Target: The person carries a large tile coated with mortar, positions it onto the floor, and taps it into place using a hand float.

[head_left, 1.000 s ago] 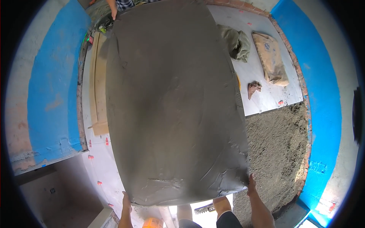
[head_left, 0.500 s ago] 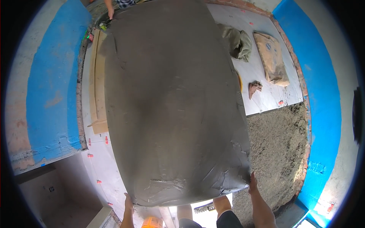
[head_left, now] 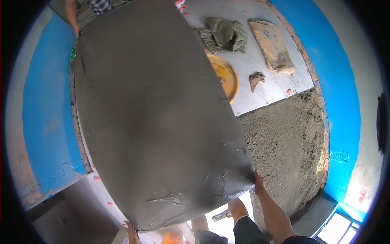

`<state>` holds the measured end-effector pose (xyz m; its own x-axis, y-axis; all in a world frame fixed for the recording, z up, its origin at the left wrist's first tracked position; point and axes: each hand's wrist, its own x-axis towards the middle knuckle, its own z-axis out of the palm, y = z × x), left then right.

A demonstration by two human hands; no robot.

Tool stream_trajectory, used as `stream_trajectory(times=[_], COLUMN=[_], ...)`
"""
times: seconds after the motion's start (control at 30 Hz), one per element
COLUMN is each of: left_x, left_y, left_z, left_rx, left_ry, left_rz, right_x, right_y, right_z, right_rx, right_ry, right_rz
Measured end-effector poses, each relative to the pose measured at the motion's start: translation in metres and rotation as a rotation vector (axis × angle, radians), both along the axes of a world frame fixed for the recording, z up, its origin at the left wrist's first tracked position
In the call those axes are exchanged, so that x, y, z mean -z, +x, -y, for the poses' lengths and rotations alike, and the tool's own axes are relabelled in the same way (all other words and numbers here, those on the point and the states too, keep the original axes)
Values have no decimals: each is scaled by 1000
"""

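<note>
A large slab (head_left: pixel 158 97) coated in smooth grey mortar, ridged near its lower corners, fills the middle of the view. My left hand (head_left: pixel 131 227) grips its near left corner, with the fingers partly hidden. My right hand (head_left: pixel 258 181) holds the near right corner, fingers at the edge. Another person's hand (head_left: pixel 75 26) holds the far left corner, beside a checked garment (head_left: pixel 101 6). Below the near edge are my bare legs, a notched trowel (head_left: pixel 221 215) and an orange bucket (head_left: pixel 171 238).
Rough screed (head_left: pixel 286 150) lies to the right. Beyond it, white floor tiles (head_left: pixel 274 95) with red spacers carry a green sack (head_left: pixel 223 36), a paper bag (head_left: pixel 270 44), a brown scrap (head_left: pixel 256 81) and a yellow tub (head_left: pixel 227 77). Blue-banded walls (head_left: pixel 48 114) flank both sides; a recess (head_left: pixel 53 219) is lower left.
The slab has shifted and turned leftward in view, its far end moving most, along with both my hands and the other person's hand. The yellow tub now shows beside it.
</note>
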<state>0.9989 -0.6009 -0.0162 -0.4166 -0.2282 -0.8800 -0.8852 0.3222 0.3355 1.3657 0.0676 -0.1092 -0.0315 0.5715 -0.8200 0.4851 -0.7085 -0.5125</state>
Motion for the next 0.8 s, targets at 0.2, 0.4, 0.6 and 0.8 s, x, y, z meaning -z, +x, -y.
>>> stream_trajectory(times=[0.2,0.4,0.6,0.8], left_x=[-75,-154,-271,-374], left_y=[-15,-31,-22,14], left_z=[30,37,-25,-85], left_rx=[2,-8,104,162], left_ry=[-36,-185,-168,-198], left_rz=[28,-29,-15,-183], right_x=[-51,-60,-36,-33], right_y=[-45,-56,-44,-32], right_z=[8,42,65,60], right_rx=[-87,-60,-54,-219], right_ry=[-9,-117,-161,-114], right_rz=[150,121,75,141])
